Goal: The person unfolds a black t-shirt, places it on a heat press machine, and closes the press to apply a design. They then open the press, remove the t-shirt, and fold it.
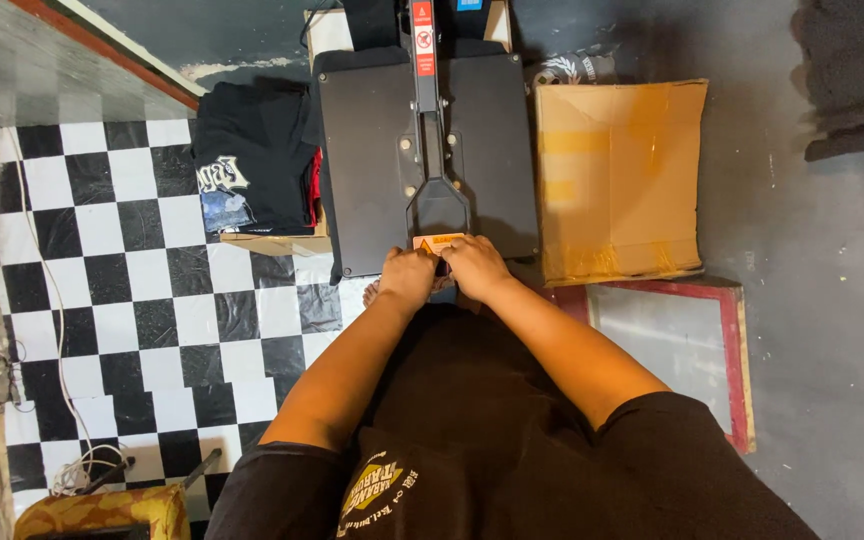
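A black heat press [372, 160] stands in front of me with its flat top plate closed down. Its long black handle [436, 205] runs toward me down the middle. My left hand [408, 277] and my right hand [475, 266] are both wrapped around the near end of that handle, side by side, just below an orange warning sticker [438, 241]. A bit of black cloth shows under the plate's edges.
A stack of folded black shirts [252, 160] lies left of the press on a cardboard piece. A flattened cardboard box [620, 180] lies to the right. A red-framed screen [682, 350] rests on the grey floor. Black-and-white checkered floor [122, 280] and a white cable [52, 300] are on the left.
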